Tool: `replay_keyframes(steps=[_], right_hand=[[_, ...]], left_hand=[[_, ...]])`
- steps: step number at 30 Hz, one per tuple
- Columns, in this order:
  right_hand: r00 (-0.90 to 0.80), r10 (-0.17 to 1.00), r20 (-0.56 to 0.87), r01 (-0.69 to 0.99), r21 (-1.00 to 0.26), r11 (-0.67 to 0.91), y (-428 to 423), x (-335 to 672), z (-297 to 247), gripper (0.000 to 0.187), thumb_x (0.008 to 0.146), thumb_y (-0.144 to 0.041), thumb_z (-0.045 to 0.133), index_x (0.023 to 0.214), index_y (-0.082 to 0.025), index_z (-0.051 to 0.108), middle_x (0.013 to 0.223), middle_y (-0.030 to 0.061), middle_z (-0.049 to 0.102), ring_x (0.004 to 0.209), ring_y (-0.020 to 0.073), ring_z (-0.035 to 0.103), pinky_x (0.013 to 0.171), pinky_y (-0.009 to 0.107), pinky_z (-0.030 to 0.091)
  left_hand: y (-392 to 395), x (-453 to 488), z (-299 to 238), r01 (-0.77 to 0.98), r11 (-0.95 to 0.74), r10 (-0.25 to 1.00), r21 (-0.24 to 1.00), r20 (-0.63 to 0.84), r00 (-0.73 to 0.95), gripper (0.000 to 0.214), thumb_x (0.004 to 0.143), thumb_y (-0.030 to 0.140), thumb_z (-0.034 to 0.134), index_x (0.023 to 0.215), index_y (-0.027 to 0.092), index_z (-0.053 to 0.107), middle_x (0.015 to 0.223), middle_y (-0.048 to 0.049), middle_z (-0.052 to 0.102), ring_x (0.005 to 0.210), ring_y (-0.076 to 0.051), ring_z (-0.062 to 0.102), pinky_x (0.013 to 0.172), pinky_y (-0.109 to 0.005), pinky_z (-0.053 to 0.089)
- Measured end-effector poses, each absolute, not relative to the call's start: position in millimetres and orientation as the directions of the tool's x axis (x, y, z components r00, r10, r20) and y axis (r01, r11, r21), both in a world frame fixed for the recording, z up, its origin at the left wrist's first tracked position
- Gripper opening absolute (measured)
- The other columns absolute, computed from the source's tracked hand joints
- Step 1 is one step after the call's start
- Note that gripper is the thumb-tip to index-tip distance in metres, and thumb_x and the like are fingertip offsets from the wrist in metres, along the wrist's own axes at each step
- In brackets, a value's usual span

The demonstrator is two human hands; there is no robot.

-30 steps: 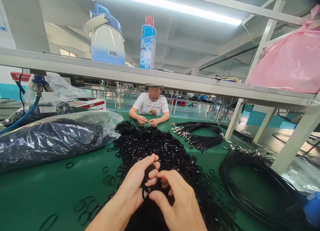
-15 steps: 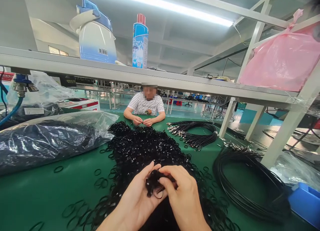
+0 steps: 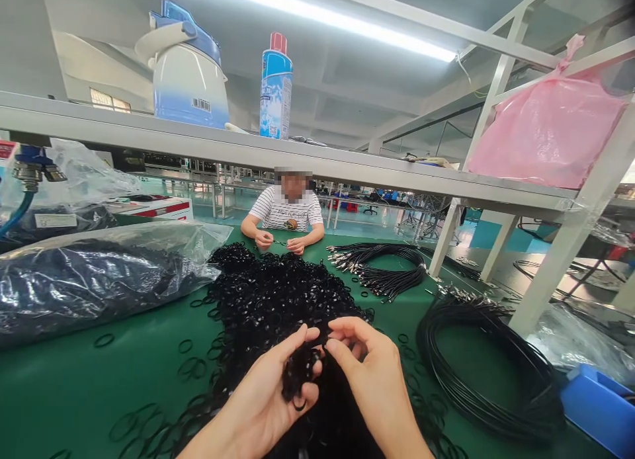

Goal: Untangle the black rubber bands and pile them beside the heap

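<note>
A clump of thin black rings lies in my left hand, its fingers curled around them from below and the thumb along the top. Close by on the right, my right hand pinches with thumb and forefinger at the clump's edge, on what looks like one dark ring, mostly lost against the black behind. Beneath both hands spreads a large heap of the same black rings. Loose rings are scattered over the green tabletop to the left.
Coiled black cables and a blue bin are at right, with another cable coil behind. A filled plastic bag lies left. Across the table a person handles small dark pieces. A shelf crosses overhead.
My right hand has drawn slightly right and away from the left palm. My left fingers have curled up around the clump. The person opposite has moved their hands farther apart.
</note>
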State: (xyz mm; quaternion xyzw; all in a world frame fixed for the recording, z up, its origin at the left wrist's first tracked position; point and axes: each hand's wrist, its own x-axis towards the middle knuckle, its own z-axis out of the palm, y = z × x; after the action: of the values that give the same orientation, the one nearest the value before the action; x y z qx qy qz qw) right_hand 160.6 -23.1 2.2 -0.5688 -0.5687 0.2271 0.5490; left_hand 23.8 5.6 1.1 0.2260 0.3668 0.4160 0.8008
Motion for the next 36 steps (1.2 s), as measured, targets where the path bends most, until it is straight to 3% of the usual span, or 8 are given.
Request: replay_keyframes(steps=[5,9,14,19,22,26,36], right_hand=[[0.212,0.912,0.350,0.330,-0.904,0.270,-19,162,-1,0.019,0.076,-0.014,0.058,0.090,-0.022,0.067,0.082,0.0013,0.069,0.075,0.0184,0.064,0.066,0.027,0.048],[0.205,0.904,0.374,0.396,-0.877,0.273,-20,159,-1,0.022,0.076,-0.010,0.056,0.090,-0.023,0.068,0.080,-0.0001,0.068,0.069,0.0162,0.064,0.063,0.025,0.049],[0.177,0.845,0.504,0.596,-0.739,0.316,-25,159,-1,0.023,0.075,-0.006,0.055,0.077,-0.026,0.067,0.078,-0.0030,0.067,0.074,0.0161,0.061,0.066,0.024,0.044],[0.163,0.815,0.556,0.679,-0.663,0.316,-24,161,-3,0.023,0.079,-0.008,0.053,0.082,-0.026,0.066,0.081,-0.0021,0.066,0.074,0.0167,0.060,0.066,0.025,0.041],[0.187,0.818,0.544,0.657,-0.688,0.308,-24,162,-5,0.023,0.078,-0.007,0.052,0.081,-0.026,0.066,0.082,-0.0025,0.066,0.073,0.0153,0.060,0.066,0.024,0.042],[0.198,0.835,0.514,0.619,-0.726,0.300,-23,161,-5,0.024,0.078,-0.007,0.052,0.080,-0.026,0.065,0.078,-0.0037,0.065,0.068,0.0139,0.059,0.062,0.022,0.042],[0.267,0.848,0.457,0.502,-0.817,0.283,-18,179,7,0.021,0.076,-0.007,0.057,0.083,-0.025,0.066,0.079,-0.0046,0.065,0.071,0.0130,0.059,0.067,0.023,0.044]], left_hand=[[4,23,1,-0.379,0.477,0.840,0.793,-0.284,0.462,0.026,0.069,0.029,0.075,0.088,0.014,0.066,0.079,-0.0007,0.053,0.053,-0.003,0.044,0.036,-0.010,0.020],[2,26,4,-0.159,0.298,0.875,0.941,-0.202,0.440,0.033,0.065,0.043,0.074,0.074,0.014,0.061,0.067,0.0037,0.044,0.048,-0.003,0.031,0.037,-0.013,0.007],[2,27,7,0.091,0.106,0.927,0.990,-0.132,0.351,0.036,0.070,0.051,0.065,0.069,0.017,0.052,0.051,0.0080,0.035,0.045,-0.005,0.027,0.039,-0.014,0.011],[4,24,6,0.212,0.025,0.938,0.977,-0.097,0.332,0.036,0.073,0.053,0.059,0.080,0.018,0.059,0.050,0.0087,0.033,0.043,-0.006,0.031,0.039,-0.015,0.015],[5,23,6,0.261,-0.029,0.926,0.965,-0.073,0.371,0.034,0.072,0.050,0.062,0.085,0.019,0.060,0.044,0.0109,0.030,0.040,-0.006,0.026,0.038,-0.015,0.015],[6,23,5,0.308,-0.096,0.904,0.946,-0.047,0.424,0.028,0.073,0.046,0.061,0.072,0.019,0.056,0.039,0.0119,0.028,0.036,-0.005,0.022,0.037,-0.017,0.014],[7,18,9,0.203,0.064,0.901,0.977,-0.144,0.409,0.027,0.074,0.046,0.058,0.072,0.021,0.049,0.050,0.0115,0.025,0.046,-0.006,0.020,0.041,-0.016,0.013]])
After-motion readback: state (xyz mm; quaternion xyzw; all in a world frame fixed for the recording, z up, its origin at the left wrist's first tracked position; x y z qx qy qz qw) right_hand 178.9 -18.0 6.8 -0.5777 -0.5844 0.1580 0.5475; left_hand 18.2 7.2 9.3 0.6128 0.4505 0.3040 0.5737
